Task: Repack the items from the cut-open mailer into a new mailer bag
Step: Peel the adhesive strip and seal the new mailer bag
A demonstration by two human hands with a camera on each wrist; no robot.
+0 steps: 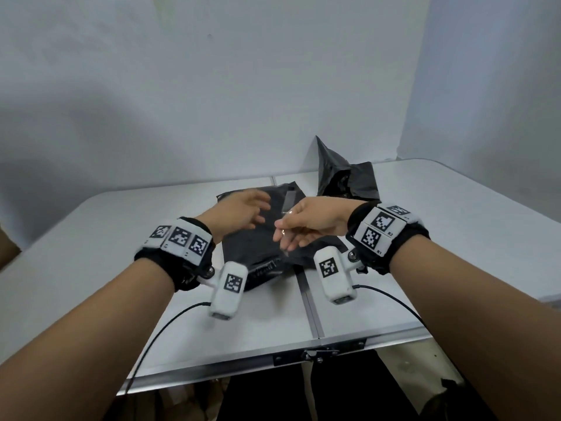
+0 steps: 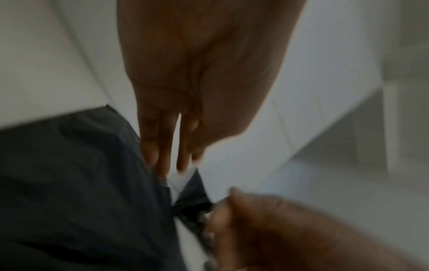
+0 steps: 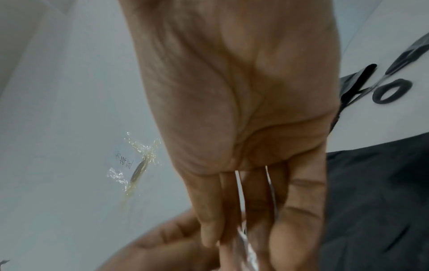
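Hovering above the flat black plastic mailer bag point(image 1: 267, 235) at the centre seam of the white folding worktop point(image 1: 455, 238), long axis front-to-back: left hand point(image 1: 239, 212) spread and empty, right hand point(image 1: 306, 223) pinching a clear film strip point(image 1: 285, 232). Crumpled cut-open black mailer point(image 1: 346, 174) lies toward the far edge, nearer the right hand.

Blurred hands point(image 2: 197, 82) over dark mailer point(image 2: 69, 183)
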